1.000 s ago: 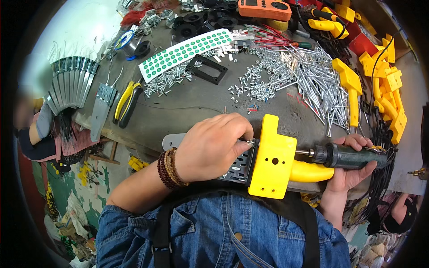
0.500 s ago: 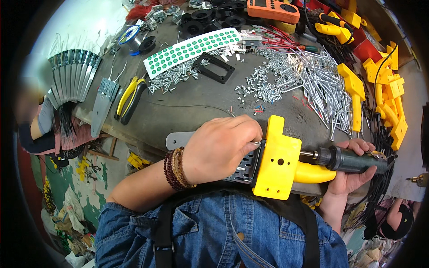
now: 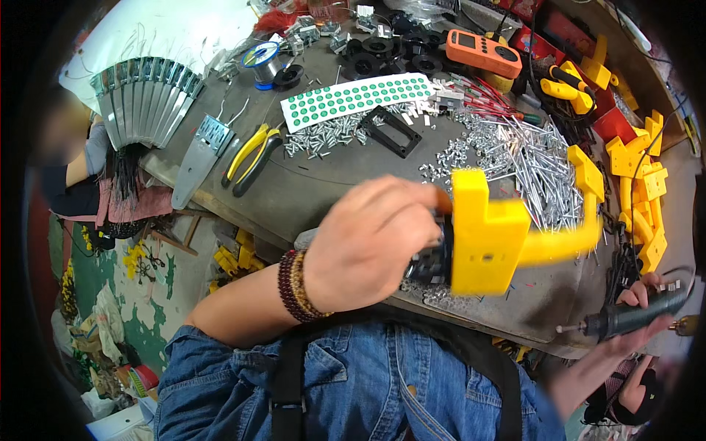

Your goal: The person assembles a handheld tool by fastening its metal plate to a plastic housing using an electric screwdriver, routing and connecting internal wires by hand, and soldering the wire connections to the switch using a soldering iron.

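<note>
My left hand (image 3: 371, 246), with beaded bracelets at its wrist, is closed on the black-edged end of a yellow plastic housing with a handle (image 3: 489, 246). The housing is tilted, blurred by motion, and held above the near part of the bench. Part of a grey metal plate shows under my fingers, mostly hidden. Over at the right, my right hand (image 3: 640, 312) is wrapped around a dark electric screwdriver (image 3: 632, 316). Its bit points left and stands apart from the housing.
On the bench lie long screws (image 3: 540, 165), short screws (image 3: 320, 137), a green-dotted sticker sheet (image 3: 357, 99), a black frame (image 3: 390, 132), pliers (image 3: 252, 158), a grey metal blade (image 3: 202, 162), a solder spool (image 3: 262, 62) and an orange meter (image 3: 482, 53). Yellow housings (image 3: 647, 184) pile at right.
The screwdriver has pulled away from the housing, to the right and downward. My left hand has lifted and turned the housing slightly. The view has shifted, so the bench items sit further right.
</note>
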